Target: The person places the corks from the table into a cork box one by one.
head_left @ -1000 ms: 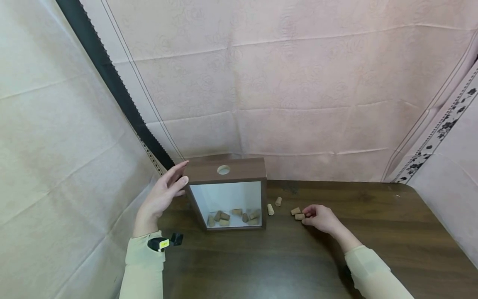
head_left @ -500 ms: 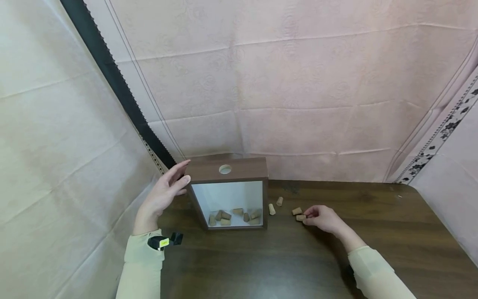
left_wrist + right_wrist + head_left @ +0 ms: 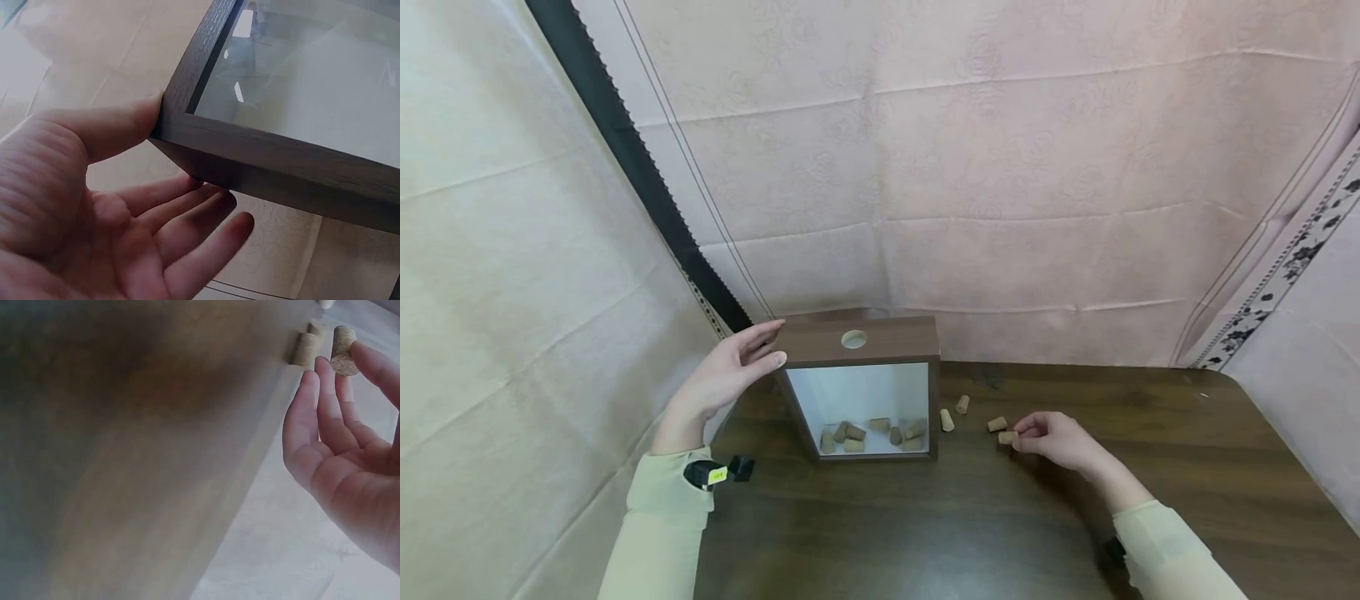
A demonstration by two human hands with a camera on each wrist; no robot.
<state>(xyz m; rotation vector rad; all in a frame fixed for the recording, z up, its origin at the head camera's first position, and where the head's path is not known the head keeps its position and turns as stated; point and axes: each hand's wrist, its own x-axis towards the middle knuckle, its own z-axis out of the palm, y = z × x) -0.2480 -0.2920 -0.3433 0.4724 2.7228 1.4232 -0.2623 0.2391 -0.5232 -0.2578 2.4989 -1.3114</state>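
My left hand [image 3: 722, 379] grips the upper left corner of a brown wooden box [image 3: 895, 337] with a clear front. In the left wrist view its thumb presses the front of the frame, with the fingertips at the far edge. Out to the right, my right hand [image 3: 1063, 442] pinches a small tapered cork [image 3: 344, 349] between thumb and fingertips, low over the table. Another cork [image 3: 997, 424] lies right beside the held one. A round hole [image 3: 853, 339] opens in the box's top, and several corks [image 3: 854, 433] lie on its floor behind the clear front.
Two more corks, one pale cork [image 3: 947, 420] and one a little behind [image 3: 962, 405], stand or lie just right of the box. The dark wooden table [image 3: 850, 533] ends at a light cloth wall [image 3: 1000, 250] close behind. Cloth [image 3: 535, 333] also closes off the left side.
My left wrist and forearm have swung a little to the left while the fingers stay at the box corner. My right hand has barely moved, keeping at the same cork.
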